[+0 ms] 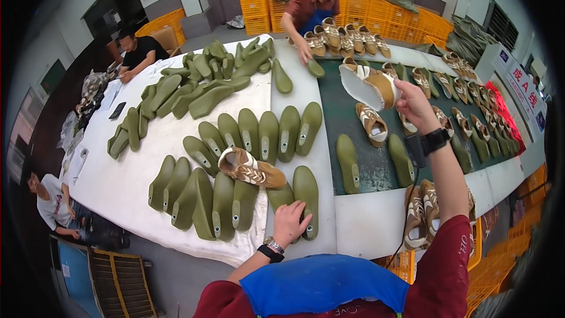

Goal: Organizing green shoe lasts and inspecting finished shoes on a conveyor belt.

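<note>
White tabletop (365, 221) edges the green mat (376, 168), bare just before me; my right hand (414, 105) pinches a shoe upper (385, 89); my left hand (289, 224) touches green lasts (305, 188), grip unclear.

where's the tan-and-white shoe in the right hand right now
In the head view, the tan-and-white shoe is right of centre, held up by the right hand over the dark green mat.
</note>
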Demonstrator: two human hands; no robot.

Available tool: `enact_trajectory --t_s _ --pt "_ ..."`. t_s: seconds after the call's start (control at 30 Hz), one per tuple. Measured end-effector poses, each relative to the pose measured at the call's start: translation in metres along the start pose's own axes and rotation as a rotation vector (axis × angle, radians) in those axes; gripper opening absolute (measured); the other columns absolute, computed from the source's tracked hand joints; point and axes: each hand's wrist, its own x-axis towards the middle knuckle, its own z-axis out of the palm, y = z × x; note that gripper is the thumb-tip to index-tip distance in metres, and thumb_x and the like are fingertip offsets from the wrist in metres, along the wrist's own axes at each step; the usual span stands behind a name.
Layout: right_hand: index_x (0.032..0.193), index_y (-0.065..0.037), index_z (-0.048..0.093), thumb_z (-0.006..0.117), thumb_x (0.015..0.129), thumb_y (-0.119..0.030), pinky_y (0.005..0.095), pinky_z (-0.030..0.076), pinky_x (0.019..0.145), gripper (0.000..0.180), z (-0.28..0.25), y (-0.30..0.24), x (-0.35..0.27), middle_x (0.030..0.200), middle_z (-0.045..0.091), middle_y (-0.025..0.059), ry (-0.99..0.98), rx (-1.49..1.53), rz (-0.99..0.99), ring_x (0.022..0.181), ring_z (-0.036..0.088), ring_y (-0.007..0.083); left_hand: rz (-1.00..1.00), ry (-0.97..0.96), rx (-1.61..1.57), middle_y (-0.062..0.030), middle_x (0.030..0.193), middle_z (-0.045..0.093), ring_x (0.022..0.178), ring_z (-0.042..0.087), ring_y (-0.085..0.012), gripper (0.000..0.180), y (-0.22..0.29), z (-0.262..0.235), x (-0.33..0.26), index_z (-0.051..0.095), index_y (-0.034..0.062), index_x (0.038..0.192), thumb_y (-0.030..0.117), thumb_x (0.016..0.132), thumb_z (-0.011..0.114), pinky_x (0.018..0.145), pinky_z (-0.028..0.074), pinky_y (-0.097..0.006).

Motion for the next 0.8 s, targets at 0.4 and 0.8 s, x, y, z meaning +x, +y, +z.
enact_trajectory --t_s 0.4,0.8 --pt "0.081 -0.011 0.056 0.064 0.081 -0.039 0.0205 0.037 0.040 0.029 0.029 0.192 0.077 0.064 0.053 -0.0006 0.195 -0.059 0.239 0.046 0.047 0.0067 -0.028 -0.037 0.006 -0.0119 0.104 0.060 0.089 0.057 -0.0275 0.038 -0.004 0.002 0.011 0.059 0.0031 0.102 0.027 0.074 0.066 0.085 0.041 -0.040" --pt "0.092 -0.006 0.061 0.064 0.075 -0.021 0.0330 0.048 0.072 0.023 0.028 0.290 0.116 0.086 0.065 0.0126 0.085 -0.555 0.201 0.078 0.063 0.0232 -0.036 -0.107 0.026 -0.0108 0.106 0.060 0.089 0.057 -0.0271 0.041 0.001 0.007 0.013 0.058 0.0042 0.105 0.028 0.072 0.068 0.085 0.041 -0.040"
